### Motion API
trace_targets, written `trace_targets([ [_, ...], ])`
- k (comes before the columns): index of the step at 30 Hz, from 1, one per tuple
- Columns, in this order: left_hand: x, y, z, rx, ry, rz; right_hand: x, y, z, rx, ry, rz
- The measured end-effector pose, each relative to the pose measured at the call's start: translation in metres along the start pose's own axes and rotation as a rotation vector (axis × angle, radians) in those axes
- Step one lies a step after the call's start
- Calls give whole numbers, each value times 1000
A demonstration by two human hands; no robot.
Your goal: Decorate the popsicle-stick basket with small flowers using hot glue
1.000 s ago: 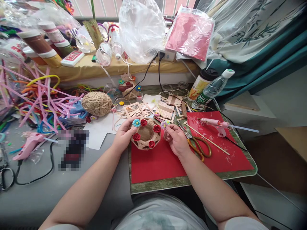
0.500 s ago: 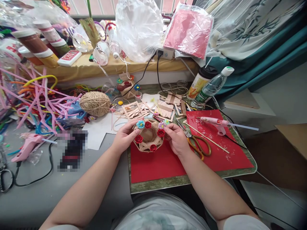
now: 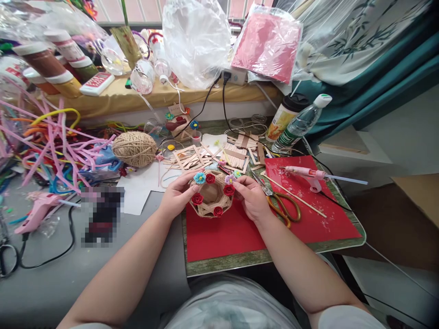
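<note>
Possibly, inside the counter's near edge (image 3: 226, 266), uneven pressure could skew the purple flower (image 3: 229, 178) the right hand (image 3: 253, 198) pinches at the basket (image 3: 207, 208) the left hand (image 3: 177, 195) holds.

Twine basket (image 3: 206, 210) partly behind left fingers (image 3: 183, 181), dark object (image 3: 103, 214) pixelated, black-handled scissors (image 3: 17, 259) cropped left

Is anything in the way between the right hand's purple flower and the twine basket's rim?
Nothing visible: the purple flower in the right hand is at the rim of the twine basket, beside a red rose. The scissors lie further right.
</note>
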State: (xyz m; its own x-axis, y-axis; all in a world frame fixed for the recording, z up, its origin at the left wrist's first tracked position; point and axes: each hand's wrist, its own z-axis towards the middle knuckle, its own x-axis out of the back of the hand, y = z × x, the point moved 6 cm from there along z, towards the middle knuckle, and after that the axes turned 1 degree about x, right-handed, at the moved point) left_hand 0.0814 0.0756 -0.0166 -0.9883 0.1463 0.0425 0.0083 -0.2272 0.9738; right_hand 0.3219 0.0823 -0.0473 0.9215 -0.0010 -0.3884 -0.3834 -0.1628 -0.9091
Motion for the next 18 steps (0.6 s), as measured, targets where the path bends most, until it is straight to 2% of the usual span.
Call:
trace_targets([
  [4,1,-9,0,73,29,-97,0,-1,1,25,-6,79],
  [7,5,-22,2,170,96,-137,3,-7,3,82,3,172],
  [11,11,-35,4,254,162,-100,0,-7,1,44,-57,212],
  [18,12,-28,2,182,189,63,-7,-1,-8,-11,-172,85],
])
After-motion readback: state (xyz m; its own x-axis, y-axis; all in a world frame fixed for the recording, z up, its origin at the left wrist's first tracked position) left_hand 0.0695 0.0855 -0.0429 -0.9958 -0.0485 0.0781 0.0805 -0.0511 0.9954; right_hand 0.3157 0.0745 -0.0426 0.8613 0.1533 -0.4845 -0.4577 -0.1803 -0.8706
